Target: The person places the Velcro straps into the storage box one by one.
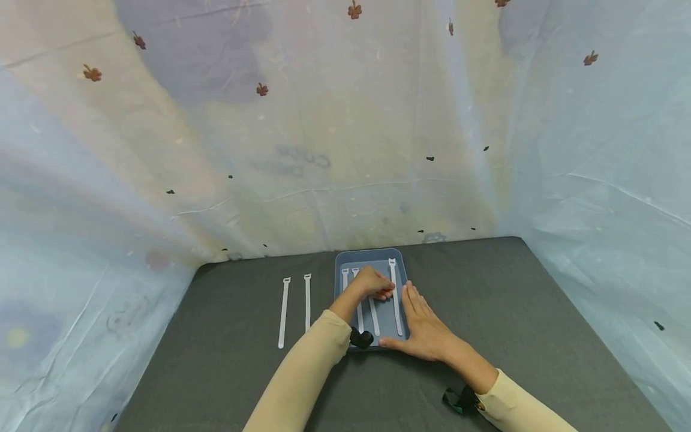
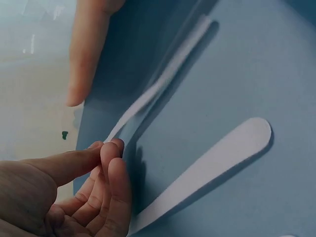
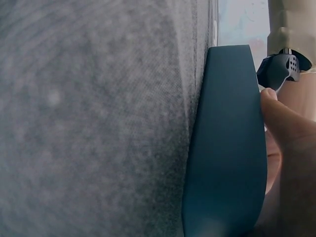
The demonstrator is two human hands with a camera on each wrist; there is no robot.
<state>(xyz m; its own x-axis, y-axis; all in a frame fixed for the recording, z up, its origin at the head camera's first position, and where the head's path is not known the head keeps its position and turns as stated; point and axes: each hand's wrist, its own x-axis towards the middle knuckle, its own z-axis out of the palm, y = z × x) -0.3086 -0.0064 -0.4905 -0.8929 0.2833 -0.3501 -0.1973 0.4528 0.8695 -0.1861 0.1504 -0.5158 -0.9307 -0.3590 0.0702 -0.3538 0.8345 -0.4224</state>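
Observation:
A blue-grey tray [image 1: 372, 257] stands at the back of the table, with several white strap-style cable ties [image 1: 374, 318] lying lengthwise inside. Over it, my left hand [image 1: 375, 282] pinches the rightmost white cable tie [image 2: 148, 96] between thumb and fingertips, and part of that strap is lifted in the left wrist view. Another cable tie [image 2: 217, 165] lies flat beside it. My right hand [image 1: 427, 331] rests with straight fingers along the tray's right side, thumb at the front corner. The right wrist view shows the tray's outer wall [image 3: 227, 138] with the thumb at its rim.
Two more white cable ties, an outer one [image 1: 284, 312] and an inner one [image 1: 308, 300], lie parallel on the dark grey tabletop [image 1: 232, 336] left of the tray. A patterned sheet [image 1: 351, 132] hangs behind the table and along both sides.

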